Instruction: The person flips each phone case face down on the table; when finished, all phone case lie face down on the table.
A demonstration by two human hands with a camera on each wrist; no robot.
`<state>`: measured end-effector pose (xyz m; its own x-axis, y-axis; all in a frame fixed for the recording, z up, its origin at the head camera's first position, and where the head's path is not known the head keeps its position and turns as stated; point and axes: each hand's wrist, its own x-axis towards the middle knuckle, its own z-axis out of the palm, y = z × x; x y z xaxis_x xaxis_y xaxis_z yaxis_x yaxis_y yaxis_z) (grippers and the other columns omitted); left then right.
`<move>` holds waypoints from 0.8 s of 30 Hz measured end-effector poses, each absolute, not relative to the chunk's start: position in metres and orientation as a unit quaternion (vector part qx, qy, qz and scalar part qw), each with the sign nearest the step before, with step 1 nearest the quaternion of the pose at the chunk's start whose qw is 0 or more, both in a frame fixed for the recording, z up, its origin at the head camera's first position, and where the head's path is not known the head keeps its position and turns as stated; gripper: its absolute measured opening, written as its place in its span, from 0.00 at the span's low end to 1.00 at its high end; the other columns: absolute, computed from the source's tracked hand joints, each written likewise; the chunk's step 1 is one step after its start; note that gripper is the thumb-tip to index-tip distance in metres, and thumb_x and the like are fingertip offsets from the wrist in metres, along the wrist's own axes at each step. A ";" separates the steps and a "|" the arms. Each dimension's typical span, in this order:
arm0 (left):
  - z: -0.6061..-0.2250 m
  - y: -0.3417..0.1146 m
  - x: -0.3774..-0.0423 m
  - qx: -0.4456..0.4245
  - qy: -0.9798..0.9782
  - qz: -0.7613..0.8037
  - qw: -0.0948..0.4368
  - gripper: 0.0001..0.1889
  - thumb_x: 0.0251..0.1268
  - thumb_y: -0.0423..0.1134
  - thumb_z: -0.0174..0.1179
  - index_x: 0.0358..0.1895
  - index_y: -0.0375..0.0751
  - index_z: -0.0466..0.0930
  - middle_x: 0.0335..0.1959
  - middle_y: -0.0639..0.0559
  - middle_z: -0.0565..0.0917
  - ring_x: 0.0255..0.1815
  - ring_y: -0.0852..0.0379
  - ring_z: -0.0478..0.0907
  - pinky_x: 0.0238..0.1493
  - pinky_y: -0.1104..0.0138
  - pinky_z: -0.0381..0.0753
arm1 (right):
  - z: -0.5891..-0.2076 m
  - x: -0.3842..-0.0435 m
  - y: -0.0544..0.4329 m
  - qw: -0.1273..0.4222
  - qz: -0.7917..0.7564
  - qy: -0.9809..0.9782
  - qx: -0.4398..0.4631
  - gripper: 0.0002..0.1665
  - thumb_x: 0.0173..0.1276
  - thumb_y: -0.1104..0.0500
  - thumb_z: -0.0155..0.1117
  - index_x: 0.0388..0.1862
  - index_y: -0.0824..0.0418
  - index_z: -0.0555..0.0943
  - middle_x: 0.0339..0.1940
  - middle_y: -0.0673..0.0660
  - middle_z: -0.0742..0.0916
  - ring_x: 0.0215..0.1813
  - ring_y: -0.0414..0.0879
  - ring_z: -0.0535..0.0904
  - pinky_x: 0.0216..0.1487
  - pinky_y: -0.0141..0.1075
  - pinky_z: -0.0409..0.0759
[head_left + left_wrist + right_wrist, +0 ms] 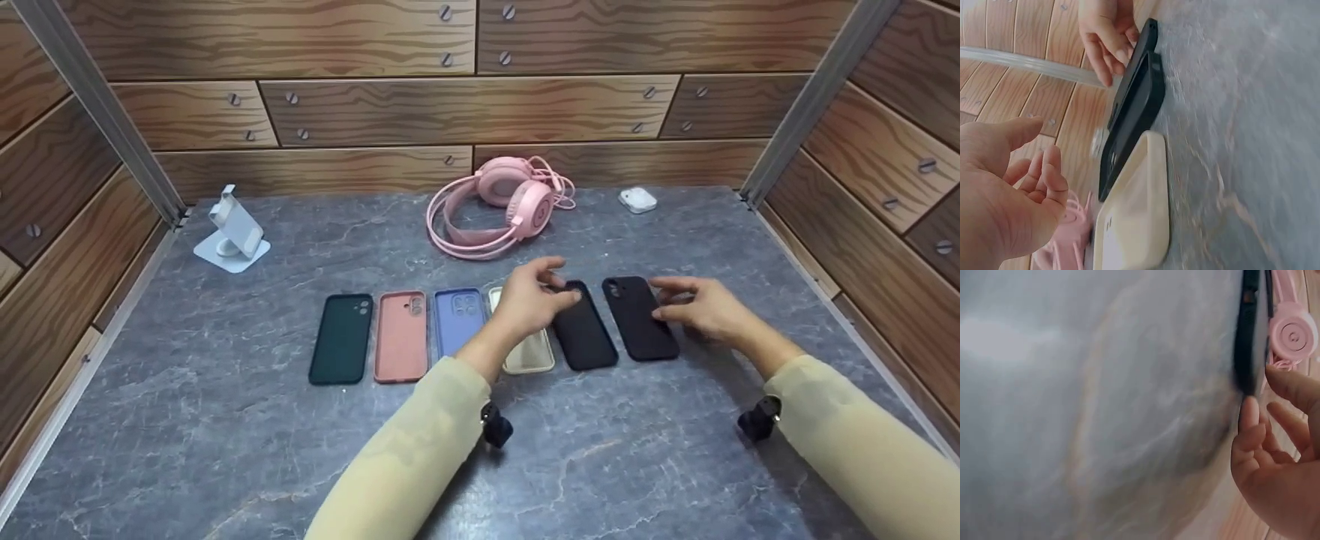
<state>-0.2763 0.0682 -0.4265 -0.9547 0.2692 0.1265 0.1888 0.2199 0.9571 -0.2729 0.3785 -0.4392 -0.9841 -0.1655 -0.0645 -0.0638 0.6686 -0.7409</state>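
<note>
Phone cases lie side by side in a row: dark green (341,341), pink (401,337), blue (459,330), cream (531,356), and two black ones. My left hand (529,296) hovers over the cream case and the left black case (586,330), its fingers loosely bent and holding nothing; in the left wrist view the hand (1008,191) is apart from the cases. At the right edge of the rightmost black case (641,319) is my right hand (705,309), thumb and fingers spread. In the right wrist view, its fingertips (1249,413) are right at the case's edge.
Pink headphones (495,206) with a coiled cable lie behind the row. A white folding stand (234,229) stands at the back left, and a small white case (637,199) lies at the back right. Wood-patterned walls (465,109) enclose the grey marbled tabletop (195,420).
</note>
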 end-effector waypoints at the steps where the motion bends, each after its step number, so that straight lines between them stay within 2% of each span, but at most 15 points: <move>1: -0.428 0.066 -0.276 0.145 0.781 0.607 0.033 0.29 0.62 0.30 0.76 0.67 0.34 0.81 0.41 0.47 0.86 0.35 0.60 0.81 0.41 0.72 0.81 | -0.436 -0.272 0.375 0.055 -0.396 0.914 -0.065 0.38 0.69 0.62 0.75 0.75 0.71 0.74 0.60 0.73 0.84 0.54 0.51 0.83 0.41 0.28 0.80; 3: -0.431 0.063 -0.275 0.143 0.782 0.606 0.031 0.29 0.61 0.30 0.76 0.67 0.34 0.81 0.39 0.46 0.86 0.33 0.61 0.79 0.38 0.72 0.80 | -0.431 -0.270 0.366 0.036 -0.392 0.916 -0.077 0.36 0.69 0.62 0.76 0.73 0.71 0.76 0.58 0.72 0.86 0.53 0.53 0.84 0.42 0.26 0.79; 9: -0.444 0.059 -0.276 0.137 0.793 0.594 0.024 0.29 0.60 0.30 0.77 0.66 0.31 0.81 0.38 0.46 0.86 0.31 0.63 0.77 0.33 0.74 0.77 | -0.428 -0.268 0.332 0.016 -0.406 0.905 -0.128 0.32 0.68 0.64 0.77 0.69 0.71 0.80 0.52 0.69 0.89 0.45 0.46 0.85 0.45 0.25 0.79; 15: -0.455 0.060 -0.277 0.133 0.803 0.579 0.045 0.30 0.59 0.30 0.77 0.66 0.30 0.81 0.39 0.46 0.85 0.36 0.60 0.78 0.40 0.71 0.79 | -0.435 -0.272 0.315 0.037 -0.410 0.899 -0.147 0.31 0.68 0.65 0.76 0.69 0.71 0.80 0.50 0.67 0.89 0.47 0.49 0.84 0.48 0.26 0.79; 19: -0.460 0.061 -0.276 0.137 0.821 0.552 0.050 0.30 0.57 0.31 0.79 0.65 0.31 0.81 0.39 0.45 0.86 0.37 0.59 0.78 0.46 0.69 0.80 | -0.441 -0.275 0.311 0.054 -0.403 0.900 -0.158 0.31 0.68 0.65 0.76 0.69 0.71 0.80 0.46 0.65 0.89 0.44 0.46 0.84 0.46 0.26 0.79; 24: -0.463 0.060 -0.277 0.136 0.830 0.538 0.050 0.30 0.56 0.32 0.80 0.64 0.31 0.82 0.39 0.46 0.85 0.37 0.58 0.77 0.47 0.67 0.80 | -0.444 -0.275 0.308 0.064 -0.376 0.909 -0.169 0.33 0.67 0.62 0.78 0.69 0.69 0.81 0.44 0.61 0.89 0.42 0.46 0.82 0.43 0.29 0.79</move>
